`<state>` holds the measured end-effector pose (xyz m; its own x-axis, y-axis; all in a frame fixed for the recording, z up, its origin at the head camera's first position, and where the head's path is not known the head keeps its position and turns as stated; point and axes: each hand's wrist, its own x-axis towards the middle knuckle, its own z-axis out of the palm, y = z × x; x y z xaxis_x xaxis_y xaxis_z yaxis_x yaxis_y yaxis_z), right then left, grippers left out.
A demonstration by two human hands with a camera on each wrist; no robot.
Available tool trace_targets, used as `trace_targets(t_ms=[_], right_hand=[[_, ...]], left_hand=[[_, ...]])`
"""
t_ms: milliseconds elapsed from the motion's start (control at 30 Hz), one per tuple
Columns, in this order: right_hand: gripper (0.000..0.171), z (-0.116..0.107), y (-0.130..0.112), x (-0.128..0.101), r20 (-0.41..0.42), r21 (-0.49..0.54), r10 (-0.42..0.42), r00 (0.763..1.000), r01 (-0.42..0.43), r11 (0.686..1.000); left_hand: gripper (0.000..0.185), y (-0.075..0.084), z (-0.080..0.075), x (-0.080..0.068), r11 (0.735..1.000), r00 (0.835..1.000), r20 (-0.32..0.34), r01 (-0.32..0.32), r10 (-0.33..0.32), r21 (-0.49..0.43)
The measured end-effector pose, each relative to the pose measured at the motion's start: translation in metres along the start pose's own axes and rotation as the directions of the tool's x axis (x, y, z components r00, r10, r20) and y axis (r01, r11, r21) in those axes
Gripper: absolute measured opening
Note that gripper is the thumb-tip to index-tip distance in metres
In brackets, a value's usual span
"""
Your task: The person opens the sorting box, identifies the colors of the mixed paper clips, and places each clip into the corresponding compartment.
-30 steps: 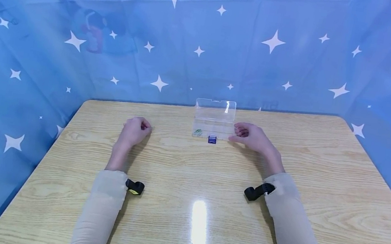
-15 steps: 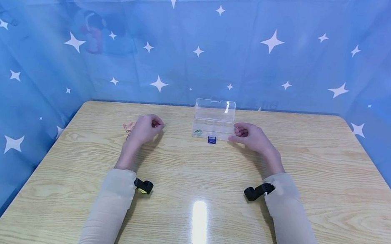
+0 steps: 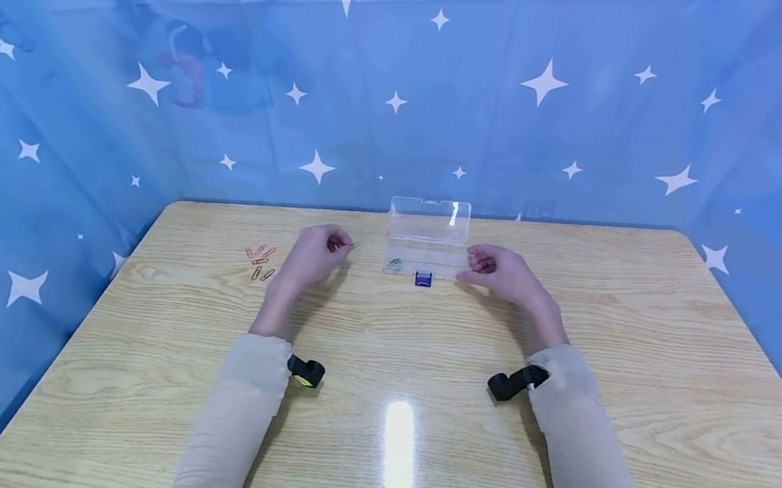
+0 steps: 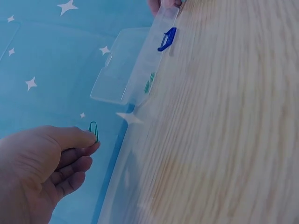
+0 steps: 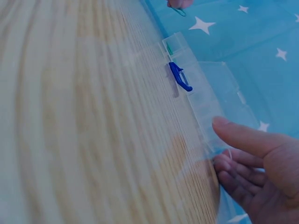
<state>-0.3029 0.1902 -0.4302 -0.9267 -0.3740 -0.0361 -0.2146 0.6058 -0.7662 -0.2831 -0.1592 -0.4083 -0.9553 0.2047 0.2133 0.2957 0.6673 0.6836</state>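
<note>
The left hand (image 3: 309,255) pinches a green paper clip (image 4: 94,130) in its grip, just left of the clear plastic box (image 3: 426,237), whose lid stands open on the bench (image 3: 416,383). The right hand (image 3: 500,273), fingers loosely curled, touches the box's right end. More paper clips (image 3: 259,261) lie further left.

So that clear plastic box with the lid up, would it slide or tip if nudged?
Probably slides easily: the clear box looks thin and nearly empty on a glossy table. The raised lid may make it tip backward. The right hand at its end likely steadies it.
</note>
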Motion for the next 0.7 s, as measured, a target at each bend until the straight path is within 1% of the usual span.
trace_targets(t_ms=[233,400,567,700], right_hand=[[0.07,0.0,0.0,0.001,-0.003,-0.006,-0.002,1.0,0.002,1.0],[0.07,-0.002,-0.001,0.001,0.001,-0.008,0.003,1.0,-0.003,1.0],[0.071,-0.003,-0.001,0.001,0.009,-0.007,-0.004,1.0,0.004,1.0],[0.071,-0.003,-0.001,0.0,0.01,-0.009,-0.005,1.0,0.005,1.0]], left_hand=[[0.014,0.009,0.011,0.007,0.999,0.999,0.014,-0.03,0.03,-0.014],[0.013,0.014,0.018,0.012,0.999,0.998,0.022,-0.054,0.054,0.002],[0.013,0.02,0.026,0.017,0.997,0.996,0.039,-0.079,0.078,0.007],[0.013,0.025,0.032,0.019,0.997,0.995,0.065,-0.081,0.081,0.006]])
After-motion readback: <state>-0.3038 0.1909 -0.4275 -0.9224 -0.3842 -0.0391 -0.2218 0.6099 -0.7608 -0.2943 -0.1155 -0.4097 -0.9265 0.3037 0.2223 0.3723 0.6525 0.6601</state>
